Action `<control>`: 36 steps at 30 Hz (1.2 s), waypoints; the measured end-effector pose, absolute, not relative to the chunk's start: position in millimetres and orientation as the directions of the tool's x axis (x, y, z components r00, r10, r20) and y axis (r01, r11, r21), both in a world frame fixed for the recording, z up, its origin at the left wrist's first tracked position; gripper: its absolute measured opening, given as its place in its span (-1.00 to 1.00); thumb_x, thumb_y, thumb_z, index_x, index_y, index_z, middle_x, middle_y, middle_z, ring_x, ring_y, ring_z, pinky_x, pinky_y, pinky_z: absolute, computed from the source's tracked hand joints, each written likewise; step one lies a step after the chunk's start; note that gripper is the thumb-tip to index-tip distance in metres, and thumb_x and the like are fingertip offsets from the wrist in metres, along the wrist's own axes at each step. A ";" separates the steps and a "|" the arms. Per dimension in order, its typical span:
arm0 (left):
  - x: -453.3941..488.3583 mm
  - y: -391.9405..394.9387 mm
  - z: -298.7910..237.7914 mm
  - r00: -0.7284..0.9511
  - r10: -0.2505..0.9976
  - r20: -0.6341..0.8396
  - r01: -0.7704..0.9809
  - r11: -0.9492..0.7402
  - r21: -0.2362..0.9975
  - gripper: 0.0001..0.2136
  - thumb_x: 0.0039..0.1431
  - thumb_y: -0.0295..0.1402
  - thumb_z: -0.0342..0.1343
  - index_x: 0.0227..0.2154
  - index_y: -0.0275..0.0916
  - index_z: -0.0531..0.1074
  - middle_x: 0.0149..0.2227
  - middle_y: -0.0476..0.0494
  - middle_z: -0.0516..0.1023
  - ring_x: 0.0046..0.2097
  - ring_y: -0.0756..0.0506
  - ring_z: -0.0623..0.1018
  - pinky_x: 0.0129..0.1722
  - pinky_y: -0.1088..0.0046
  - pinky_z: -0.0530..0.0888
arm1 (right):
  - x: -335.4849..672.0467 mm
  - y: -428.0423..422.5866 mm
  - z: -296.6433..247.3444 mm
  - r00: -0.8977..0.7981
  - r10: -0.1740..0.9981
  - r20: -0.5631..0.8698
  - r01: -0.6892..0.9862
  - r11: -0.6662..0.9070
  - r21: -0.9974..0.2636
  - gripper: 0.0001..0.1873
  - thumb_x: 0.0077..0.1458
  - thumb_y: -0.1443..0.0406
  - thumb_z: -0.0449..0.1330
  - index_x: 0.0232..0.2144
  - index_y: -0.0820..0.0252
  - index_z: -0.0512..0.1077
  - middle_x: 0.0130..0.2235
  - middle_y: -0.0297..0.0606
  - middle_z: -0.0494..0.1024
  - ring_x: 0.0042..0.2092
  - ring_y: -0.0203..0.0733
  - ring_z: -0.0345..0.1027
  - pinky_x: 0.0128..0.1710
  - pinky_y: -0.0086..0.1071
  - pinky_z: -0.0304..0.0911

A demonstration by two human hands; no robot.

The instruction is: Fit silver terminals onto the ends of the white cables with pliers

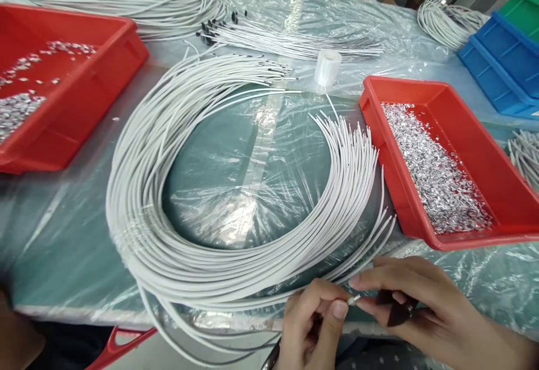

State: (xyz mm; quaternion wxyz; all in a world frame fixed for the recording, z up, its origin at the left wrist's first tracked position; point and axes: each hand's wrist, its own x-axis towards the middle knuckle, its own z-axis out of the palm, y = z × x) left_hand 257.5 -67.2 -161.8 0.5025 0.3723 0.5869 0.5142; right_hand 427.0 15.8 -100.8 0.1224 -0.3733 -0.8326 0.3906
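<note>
In the head view, my left hand [314, 319] is closed near the table's front edge, pinching the end of a white cable. The cable's tip [353, 300] sticks out past the thumb and index finger. My right hand [438, 302] is closed around a dark-handled tool [402, 309] whose working end I cannot make out. Its fingertips are right beside the cable tip. Behind both hands lies a large loop of white cables [138, 213], with their cut ends fanned out at the right.
A red tray [475, 173] with small silvery pieces stands at right, another red tray [96, 78] at left. A clear tape roll [327, 68] stands behind the loop, near black-ended cables [269, 39]. Blue bins [501, 61] are at far right. Another person's arm shows at lower left.
</note>
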 end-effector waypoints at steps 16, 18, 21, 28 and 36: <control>255.7 -53.6 -169.7 0.058 0.985 0.165 0.218 -0.173 0.960 -0.86 0.37 -0.41 0.03 -0.21 -0.24 0.50 -0.58 0.08 0.34 -0.58 0.04 0.28 -0.56 0.56 0.21 | 427.0 29.6 -84.5 -0.666 0.703 -0.249 0.592 0.295 -0.750 -0.88 0.13 0.40 0.14 -0.34 0.18 0.49 -0.45 -0.36 0.50 -0.47 -0.31 0.31 -0.50 -0.46 0.08; 257.2 -54.5 -169.6 0.069 0.977 0.203 0.284 -0.214 0.935 -0.85 0.36 -0.45 0.02 -0.21 -0.25 0.51 -0.57 0.06 0.38 -0.56 0.03 0.34 -0.51 0.55 0.25 | 424.8 34.7 -81.9 -0.659 0.681 -0.320 0.616 0.244 -0.749 -0.86 0.16 0.35 0.14 -0.43 0.21 0.44 -0.51 -0.38 0.41 -0.49 -0.34 0.20 -0.52 -0.46 0.01; 258.7 -55.1 -169.5 0.095 0.965 0.243 0.329 -0.261 0.908 -0.83 0.36 -0.47 0.01 -0.21 -0.25 0.53 -0.53 0.02 0.45 -0.54 0.01 0.38 -0.48 0.53 0.27 | 423.6 43.6 -74.0 -0.672 0.601 -0.432 0.639 0.177 -0.748 -0.74 0.20 0.31 0.12 -0.54 0.22 0.30 -0.57 -0.45 0.20 -0.51 -0.38 0.02 -0.54 -0.47 -0.11; 257.7 -55.9 -170.3 0.159 0.931 0.330 0.307 -0.364 0.879 -0.81 0.36 -0.49 0.02 -0.15 -0.23 0.54 -0.47 -0.05 0.58 -0.50 -0.02 0.50 -0.44 0.53 0.38 | 428.8 56.6 -66.5 -0.715 0.420 -0.560 0.605 -0.031 -0.796 -0.83 0.17 0.33 0.14 -0.48 0.23 0.37 -0.51 -0.45 0.23 -0.47 -0.38 -0.01 -0.51 -0.47 -0.10; 258.2 -60.0 -170.6 0.161 0.915 0.371 0.368 -0.404 0.838 -0.82 0.37 -0.42 0.01 -0.18 -0.23 0.54 -0.51 -0.04 0.57 -0.57 -0.02 0.44 -0.48 0.50 0.34 | 432.9 48.9 -80.2 -0.758 0.394 -0.520 0.484 -0.195 -0.853 -0.78 0.19 0.25 0.19 -0.45 0.26 0.36 -0.47 -0.43 0.28 -0.43 -0.39 0.07 -0.42 -0.48 -0.05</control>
